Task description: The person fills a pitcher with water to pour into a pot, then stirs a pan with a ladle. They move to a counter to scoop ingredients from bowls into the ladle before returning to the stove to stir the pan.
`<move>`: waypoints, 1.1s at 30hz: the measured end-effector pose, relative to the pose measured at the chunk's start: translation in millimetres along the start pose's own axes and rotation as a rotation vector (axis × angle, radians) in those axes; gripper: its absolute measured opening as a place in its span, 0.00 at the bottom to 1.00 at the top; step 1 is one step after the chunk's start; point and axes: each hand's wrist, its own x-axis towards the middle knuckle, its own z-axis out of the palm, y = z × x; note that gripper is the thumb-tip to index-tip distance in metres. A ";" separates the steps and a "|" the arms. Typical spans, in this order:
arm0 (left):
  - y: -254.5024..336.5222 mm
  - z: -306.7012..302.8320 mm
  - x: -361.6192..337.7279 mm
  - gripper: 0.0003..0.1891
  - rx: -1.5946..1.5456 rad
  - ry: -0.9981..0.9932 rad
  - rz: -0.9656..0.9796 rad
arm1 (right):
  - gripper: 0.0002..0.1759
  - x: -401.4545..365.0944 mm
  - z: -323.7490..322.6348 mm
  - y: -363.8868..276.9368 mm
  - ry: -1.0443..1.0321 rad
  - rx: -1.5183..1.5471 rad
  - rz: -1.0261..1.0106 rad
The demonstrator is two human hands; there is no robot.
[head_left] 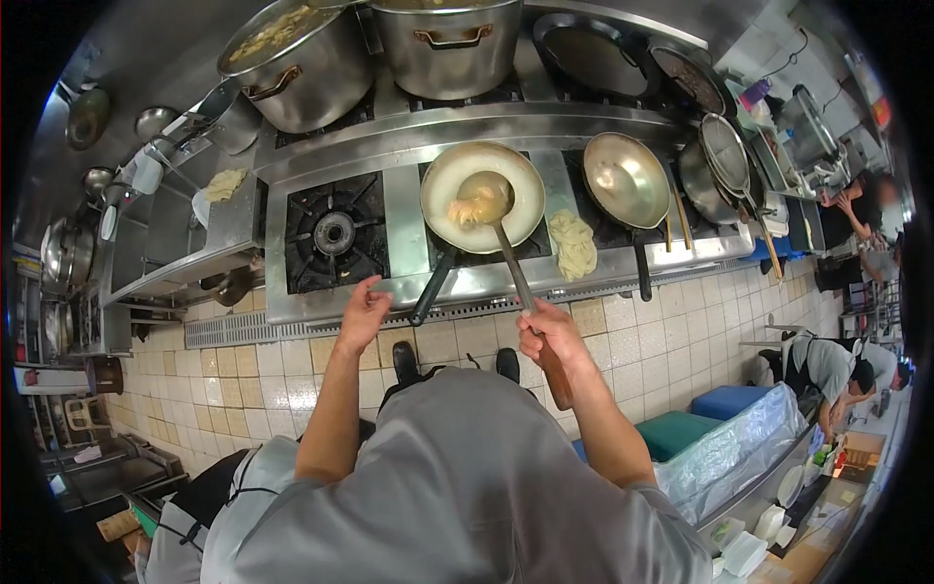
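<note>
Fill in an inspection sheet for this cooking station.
Surface: steel stove; left front burner has no pan on it.
Job's things: ladle with pale food in its bowl, over a black-handled frying pan; bowl-to-pan contact unclear.
Clutter: crumpled cloth between this pan and a second frying pan.
Grippers: right hand grips the ladle; left hand open, near the pan's handle.
Cables: dark cord at upper right.
Surroundings: stockpots behind; co-workers at right.
</note>
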 end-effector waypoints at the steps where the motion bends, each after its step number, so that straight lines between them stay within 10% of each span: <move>1: -0.6 0.6 0.3 0.28 0.000 -0.004 0.001 | 0.09 -0.8 -0.3 -0.9 0.000 0.000 0.000; 33: 8.8 12.3 6.8 0.26 0.036 -0.056 0.014 | 0.18 -6.6 -24.5 -18.9 -0.125 0.254 0.084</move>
